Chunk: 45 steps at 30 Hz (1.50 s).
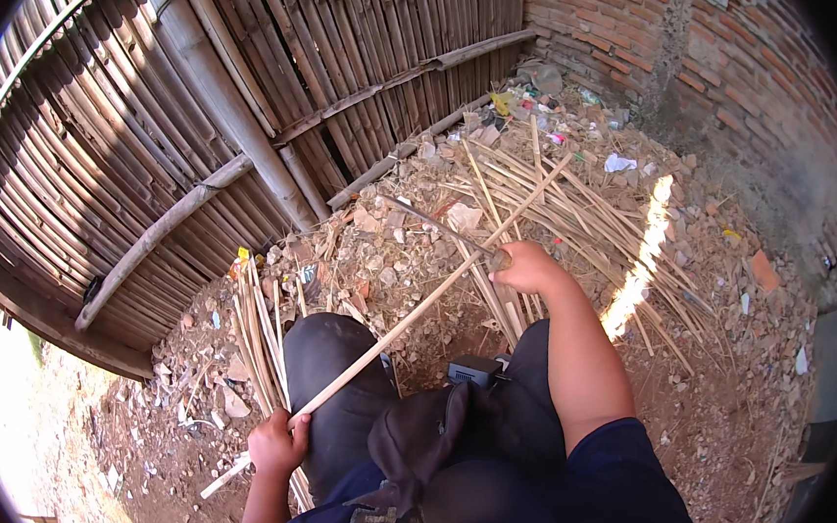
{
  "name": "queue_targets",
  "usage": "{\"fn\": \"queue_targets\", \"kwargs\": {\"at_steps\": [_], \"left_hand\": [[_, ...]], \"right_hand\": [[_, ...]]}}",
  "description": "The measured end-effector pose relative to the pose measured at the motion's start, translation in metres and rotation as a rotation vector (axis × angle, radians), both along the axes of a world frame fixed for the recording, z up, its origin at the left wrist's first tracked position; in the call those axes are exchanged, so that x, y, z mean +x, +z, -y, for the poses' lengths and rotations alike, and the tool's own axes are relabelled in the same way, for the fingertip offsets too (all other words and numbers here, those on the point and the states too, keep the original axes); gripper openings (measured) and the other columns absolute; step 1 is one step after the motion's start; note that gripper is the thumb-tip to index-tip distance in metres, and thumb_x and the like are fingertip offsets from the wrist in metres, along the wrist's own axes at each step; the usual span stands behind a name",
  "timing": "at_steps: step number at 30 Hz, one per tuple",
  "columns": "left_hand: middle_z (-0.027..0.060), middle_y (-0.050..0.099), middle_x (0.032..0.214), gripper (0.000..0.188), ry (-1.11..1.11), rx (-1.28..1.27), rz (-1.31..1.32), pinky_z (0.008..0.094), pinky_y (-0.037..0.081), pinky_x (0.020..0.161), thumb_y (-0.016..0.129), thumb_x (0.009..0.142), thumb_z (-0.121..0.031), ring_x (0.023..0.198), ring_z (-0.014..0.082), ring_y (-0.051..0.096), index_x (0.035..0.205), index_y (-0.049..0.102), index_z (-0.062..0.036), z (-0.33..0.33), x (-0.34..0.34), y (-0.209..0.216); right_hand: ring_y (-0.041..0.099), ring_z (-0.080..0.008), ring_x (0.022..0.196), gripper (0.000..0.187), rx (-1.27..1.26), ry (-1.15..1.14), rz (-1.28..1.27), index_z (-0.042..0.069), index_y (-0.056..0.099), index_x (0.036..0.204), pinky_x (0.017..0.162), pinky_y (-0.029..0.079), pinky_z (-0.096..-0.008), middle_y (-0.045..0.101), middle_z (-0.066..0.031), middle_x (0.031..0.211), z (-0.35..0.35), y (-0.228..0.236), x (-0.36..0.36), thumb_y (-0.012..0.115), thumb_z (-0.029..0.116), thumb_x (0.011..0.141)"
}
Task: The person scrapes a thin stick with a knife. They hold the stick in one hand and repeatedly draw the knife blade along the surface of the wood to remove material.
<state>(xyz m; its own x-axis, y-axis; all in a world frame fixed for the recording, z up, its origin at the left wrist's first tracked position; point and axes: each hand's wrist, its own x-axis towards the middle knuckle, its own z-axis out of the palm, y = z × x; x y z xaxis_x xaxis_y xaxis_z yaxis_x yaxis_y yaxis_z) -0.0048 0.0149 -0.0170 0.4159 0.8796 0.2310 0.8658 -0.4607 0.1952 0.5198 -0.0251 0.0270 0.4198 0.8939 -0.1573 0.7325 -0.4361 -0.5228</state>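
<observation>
A long pale bamboo strip (385,341) slants across my lap, from low on the left up to the far right. My left hand (277,443) is closed around its lower part, beside my left knee. In my right hand (527,269) is the handle of a knife (442,227) with a long, narrow, dark blade. The blade points away to the far left and crosses the strip close to my fist; whether it touches the strip I cannot tell. Another bundle of bamboo strips (259,338) lies left of my left knee, and more pieces (488,290) lie between my knees.
A pile of bamboo strips (582,209) spreads over the rubble ground at the right. A bamboo wall (323,53) stands ahead and left, meeting a brick wall (605,11) at the far right. Litter (524,106) gathers in that corner. A small dark box (474,369) sits at my lap.
</observation>
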Motion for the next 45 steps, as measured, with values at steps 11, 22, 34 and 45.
{"fn": "queue_targets", "kwargs": {"at_steps": [11, 22, 34, 45], "left_hand": [[0.0166, 0.061, 0.059, 0.042, 0.001, -0.036, 0.03, 0.0513, 0.049, 0.053, 0.067, 0.091, -0.042, 0.055, 0.0404, 0.063, 0.072, 0.054, -0.0077, 0.0, -0.002, -0.001], [0.019, 0.062, 0.062, 0.041, 0.008, -0.034, 0.004, 0.0527, 0.05, 0.054, 0.066, 0.092, -0.043, 0.058, 0.0425, 0.065, 0.074, 0.056, -0.007, 0.0, -0.005, 0.001], [0.018, 0.062, 0.061, 0.042, -0.028, -0.041, 0.023, 0.0522, 0.049, 0.052, 0.065, 0.093, -0.043, 0.056, 0.0417, 0.063, 0.073, 0.054, -0.007, -0.003, -0.007, 0.0], [0.0184, 0.062, 0.062, 0.039, -0.026, -0.058, -0.002, 0.053, 0.048, 0.055, 0.064, 0.094, -0.042, 0.059, 0.0421, 0.064, 0.079, 0.055, -0.0066, -0.002, -0.002, 0.002]], "right_hand": [[0.068, -0.0348, 0.108, 0.058, -0.002, 0.065, -0.156, 0.003, 0.067, 0.126, 0.093, 0.052, -0.0405, 0.07, -0.0209, 0.117, 0.003, 0.004, -0.007, 0.081, 0.035, 0.079], [0.068, -0.0368, 0.105, 0.054, -0.043, 0.201, -0.043, 0.003, 0.069, 0.119, 0.092, 0.052, -0.0419, 0.071, -0.022, 0.112, 0.0, 0.01, -0.014, 0.08, 0.037, 0.078], [0.064, -0.0376, 0.117, 0.061, -0.081, 0.193, 0.025, 0.006, 0.066, 0.129, 0.1, 0.05, -0.0426, 0.067, -0.0216, 0.125, -0.001, 0.018, -0.03, 0.08, 0.037, 0.079], [0.067, -0.038, 0.107, 0.057, -0.014, 0.045, 0.009, 0.003, 0.067, 0.125, 0.092, 0.053, -0.0432, 0.071, -0.0227, 0.112, 0.004, 0.004, -0.009, 0.08, 0.032, 0.078]]}}
